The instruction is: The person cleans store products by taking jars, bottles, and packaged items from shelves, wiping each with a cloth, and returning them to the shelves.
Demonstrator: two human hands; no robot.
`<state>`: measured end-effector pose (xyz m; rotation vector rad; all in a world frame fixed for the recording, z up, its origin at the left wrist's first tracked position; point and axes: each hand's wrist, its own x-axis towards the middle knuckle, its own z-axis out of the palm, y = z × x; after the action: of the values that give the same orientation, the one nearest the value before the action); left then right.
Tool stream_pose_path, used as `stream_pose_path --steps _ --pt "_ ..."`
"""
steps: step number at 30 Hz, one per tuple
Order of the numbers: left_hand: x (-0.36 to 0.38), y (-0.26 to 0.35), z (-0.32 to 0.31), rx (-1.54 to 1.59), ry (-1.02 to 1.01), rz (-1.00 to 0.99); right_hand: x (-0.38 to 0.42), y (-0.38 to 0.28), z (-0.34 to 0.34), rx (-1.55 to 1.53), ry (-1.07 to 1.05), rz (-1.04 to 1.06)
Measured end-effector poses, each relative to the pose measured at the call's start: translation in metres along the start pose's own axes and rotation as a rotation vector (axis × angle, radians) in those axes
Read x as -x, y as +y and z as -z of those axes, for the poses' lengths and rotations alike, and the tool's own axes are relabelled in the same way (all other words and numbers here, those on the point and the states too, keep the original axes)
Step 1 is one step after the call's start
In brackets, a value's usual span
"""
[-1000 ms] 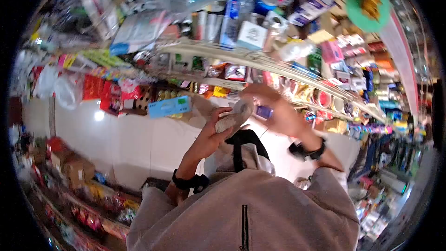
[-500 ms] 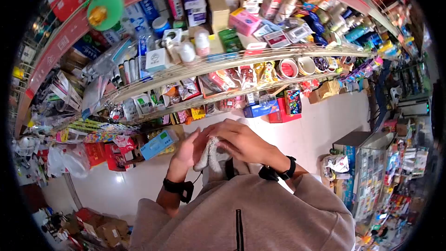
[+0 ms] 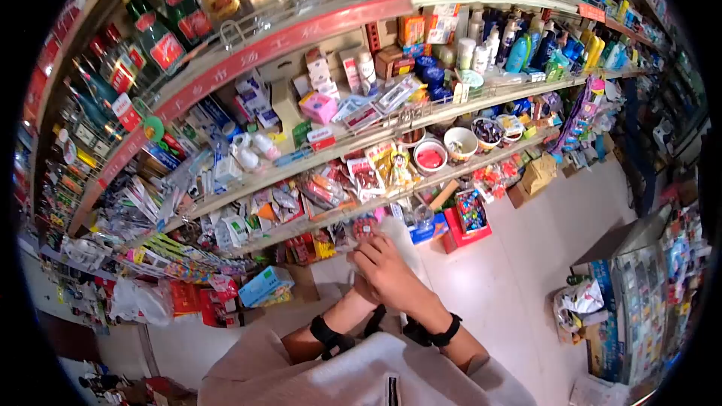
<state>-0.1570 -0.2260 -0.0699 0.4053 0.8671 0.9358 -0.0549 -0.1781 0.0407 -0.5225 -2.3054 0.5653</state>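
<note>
My right hand (image 3: 392, 274) lies across the front of my body, its fingers curled over my left hand (image 3: 359, 292). A light grey-white cloth (image 3: 402, 237) sticks out from the far side of my right hand, which seems closed on it. Blur softens its shape. Most of my left hand's fingers are hidden behind the right one. Both hands are just short of the lowest shelf, close to packets (image 3: 365, 227) there. Dark bands circle both wrists.
Shelves hold bottles (image 3: 167, 43), pump bottles (image 3: 519, 53) and bowls (image 3: 430, 156). A red box (image 3: 466, 233) and a blue box (image 3: 267, 286) are low down ahead. A glass display case (image 3: 639, 301) stands at right, beside a plastic bag (image 3: 579, 304). Tiled floor (image 3: 511, 293) shows between.
My hands have closed together, the right now covering the left. The cloth, which hung below them, now shows on their far side. The view has tilted up, bringing upper-shelf bottles in.
</note>
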Motion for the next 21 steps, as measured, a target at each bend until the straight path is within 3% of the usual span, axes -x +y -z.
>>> stream_pose_path --steps 5,8,12,14,19,21 --pt "0.012 -0.015 -0.010 -0.315 -0.013 -0.046 0.036 0.015 0.026 -0.107 0.043 -0.020" --pt "0.013 -0.015 -0.010 -0.509 -0.021 -0.078 0.046 0.024 0.032 -0.145 -0.064 -0.067" --pt "-0.021 -0.004 -0.020 -0.736 -0.063 -0.168 0.046 0.048 0.058 -0.133 -0.067 -0.092" --pt "-0.047 0.001 -0.027 -0.844 -0.098 -0.241 0.041 0.056 0.078 -0.138 0.029 -0.092" --pt "-0.107 0.014 -0.050 -1.106 -0.191 -0.422 0.053 0.089 0.117 -0.039 0.203 -0.338" --pt "-0.128 0.024 -0.060 -1.089 -0.197 -0.454 0.054 0.104 0.131 0.080 0.165 -0.447"
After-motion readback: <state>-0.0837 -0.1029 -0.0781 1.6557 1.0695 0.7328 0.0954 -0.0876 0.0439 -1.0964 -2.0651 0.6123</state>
